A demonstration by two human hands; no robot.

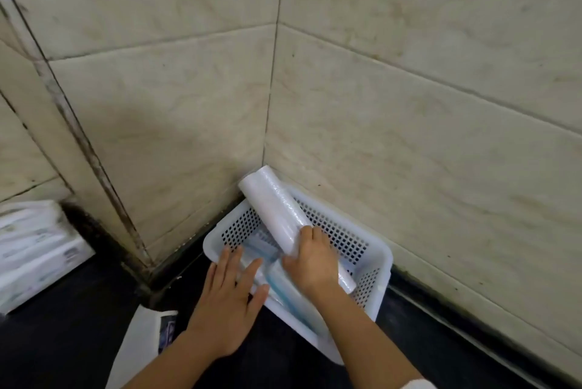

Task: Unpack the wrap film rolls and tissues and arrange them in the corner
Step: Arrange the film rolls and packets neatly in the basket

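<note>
Two hands are at work over a white perforated plastic basket [371,250] pushed into the corner where two beige tiled walls [409,99] meet above a dark counter [63,341]. The right hand [310,258] is wrapped around a long white roll of wrap film [272,209], which slants up out of the basket with its far end near the wall joint and its near end low inside. The left hand [231,297] is spread flat, fingers apart, resting on blurred blue-and-white packs [283,291] lying in the basket; I cannot tell what they are.

Judging by this, the arranging is partly done: the basket sits in the corner with some contents, and the roll is not yet laid down. White tissue packs [34,253] sit stacked well apart at the left wall, and a white printed wrapper [141,347] lies on the counter near the left forearm, likely still to handle.

Room is tight: walls close two sides of the basket, so the roll's far end has little clearance. Open counter lies toward the person.
</note>
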